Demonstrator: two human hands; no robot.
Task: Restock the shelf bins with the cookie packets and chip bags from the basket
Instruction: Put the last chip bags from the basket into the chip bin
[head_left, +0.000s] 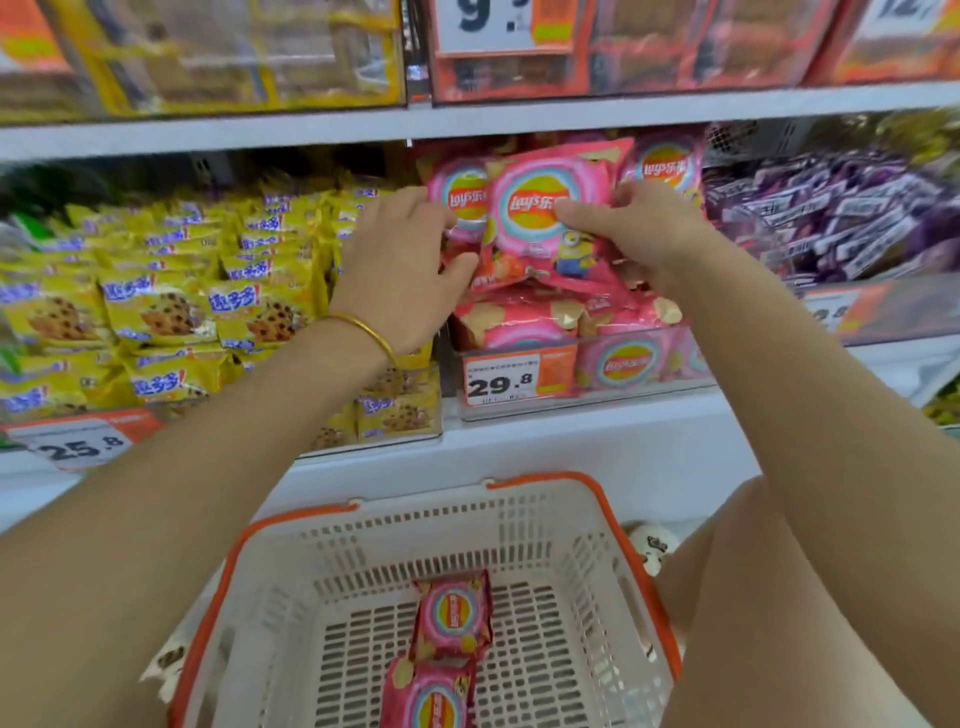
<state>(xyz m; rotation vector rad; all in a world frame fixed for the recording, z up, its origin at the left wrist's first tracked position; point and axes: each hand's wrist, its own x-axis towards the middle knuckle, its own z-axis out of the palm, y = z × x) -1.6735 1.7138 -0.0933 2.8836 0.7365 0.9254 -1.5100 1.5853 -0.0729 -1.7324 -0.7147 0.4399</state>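
Observation:
A pink chip bag stands upright on top of the pile in the clear chip bin on the middle shelf. My right hand pinches its right side, thumb on the front. My left hand, with a gold bangle at the wrist, grips the bag's left edge and partly covers another pink bag behind it. Below, the white basket with an orange rim holds two pink chip bags. Yellow cookie packets fill the bin to the left.
Purple packets lie in the bin to the right. The shelf above carries clear boxes with yellow and red frames. Price tags hang on the bin fronts. My knee is beside the basket's right rim.

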